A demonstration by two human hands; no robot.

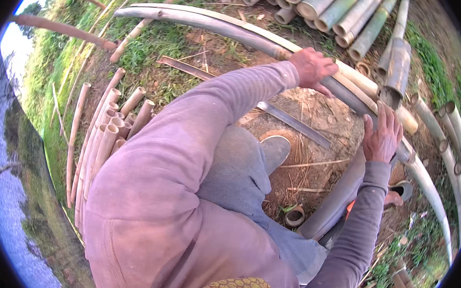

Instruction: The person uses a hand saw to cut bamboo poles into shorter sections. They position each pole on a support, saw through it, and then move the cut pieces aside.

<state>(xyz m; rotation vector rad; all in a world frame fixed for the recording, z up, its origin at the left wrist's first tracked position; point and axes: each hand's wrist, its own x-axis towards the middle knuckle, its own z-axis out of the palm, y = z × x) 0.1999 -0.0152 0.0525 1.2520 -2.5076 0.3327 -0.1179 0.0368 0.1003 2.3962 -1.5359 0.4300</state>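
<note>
Long bamboo pole (222, 30): stretched crosswise beneath both hands. Narrow flat strip (296, 124): laid on the ground (320, 161), near the pole. Left hand (311, 68): fingers curled over the pole. Right hand (381, 138): fingers extended, slightly spread, laid against it.

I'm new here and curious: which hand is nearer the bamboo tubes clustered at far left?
Left. The left hand is to the right of the clustered bamboo tubes, on the long bamboo pole; the right hand is farther right.
</note>
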